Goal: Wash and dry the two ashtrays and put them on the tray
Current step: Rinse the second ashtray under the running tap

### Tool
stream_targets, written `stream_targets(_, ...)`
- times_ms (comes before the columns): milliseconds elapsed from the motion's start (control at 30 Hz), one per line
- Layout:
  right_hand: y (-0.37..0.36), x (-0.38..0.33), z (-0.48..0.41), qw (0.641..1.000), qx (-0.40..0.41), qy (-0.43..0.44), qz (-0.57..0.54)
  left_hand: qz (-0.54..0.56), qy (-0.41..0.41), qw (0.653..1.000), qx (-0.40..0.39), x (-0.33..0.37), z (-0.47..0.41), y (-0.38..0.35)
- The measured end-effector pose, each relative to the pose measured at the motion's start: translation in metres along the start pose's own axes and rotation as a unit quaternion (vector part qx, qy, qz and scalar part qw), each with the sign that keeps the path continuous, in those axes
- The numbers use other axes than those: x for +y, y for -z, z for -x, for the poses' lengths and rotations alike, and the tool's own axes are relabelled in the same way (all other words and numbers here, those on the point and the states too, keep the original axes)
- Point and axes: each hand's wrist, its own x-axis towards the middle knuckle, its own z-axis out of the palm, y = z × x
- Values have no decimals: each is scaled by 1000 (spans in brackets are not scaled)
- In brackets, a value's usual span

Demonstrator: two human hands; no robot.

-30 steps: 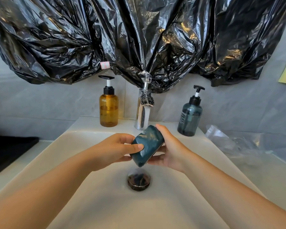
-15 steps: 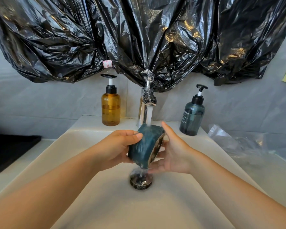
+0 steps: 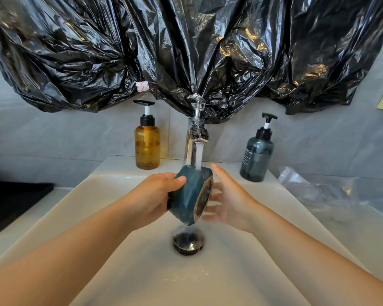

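Observation:
A dark teal ashtray (image 3: pixel 187 193) is held on its side over the white sink (image 3: pixel 124 250), its dirty hollow facing right. Water from the chrome tap (image 3: pixel 194 140) runs onto its top edge and drips down to the drain (image 3: pixel 188 241). My left hand (image 3: pixel 156 195) grips the ashtray from the left, thumb on top. My right hand (image 3: pixel 228 199) is beside the hollow with straight, blurred fingers reaching to the ashtray's rim. A black tray (image 3: pixel 11 202) lies on the counter at the far left. Only one ashtray is in view.
An amber pump bottle (image 3: pixel 147 142) stands left of the tap and a dark teal pump bottle (image 3: pixel 257 157) right of it. Crumpled black plastic (image 3: pixel 186 51) covers the wall above. A clear plastic bag (image 3: pixel 332 191) lies on the counter at right.
The ashtray has turned from tilted to on its side under running water. My right hand has let go of its back and now has open fingers at the hollow.

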Motion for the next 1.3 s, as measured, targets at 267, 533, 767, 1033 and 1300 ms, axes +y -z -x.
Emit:
stream_targets(267, -4, 0, 2, 995, 17, 70, 70, -2, 13, 1000, -15, 4, 1, -4)
stream_targets(533, 0, 0, 0, 1000, -8, -18, -5, 77, -5, 996, 33, 3, 1, -5)
stream_targets(767, -4, 0, 6, 998, -2, 40, 41, 49, 25, 998, 20, 0, -1, -7)
stream_targets(1033, -3, -1, 2, 995, 2, 82, 54, 100, -10, 992, 80, 2, 1, -5)
stream_targets(1300, -5, 3, 0, 994, -29, 89, 54, 26, 8, 997, 70, 3, 0, -2)
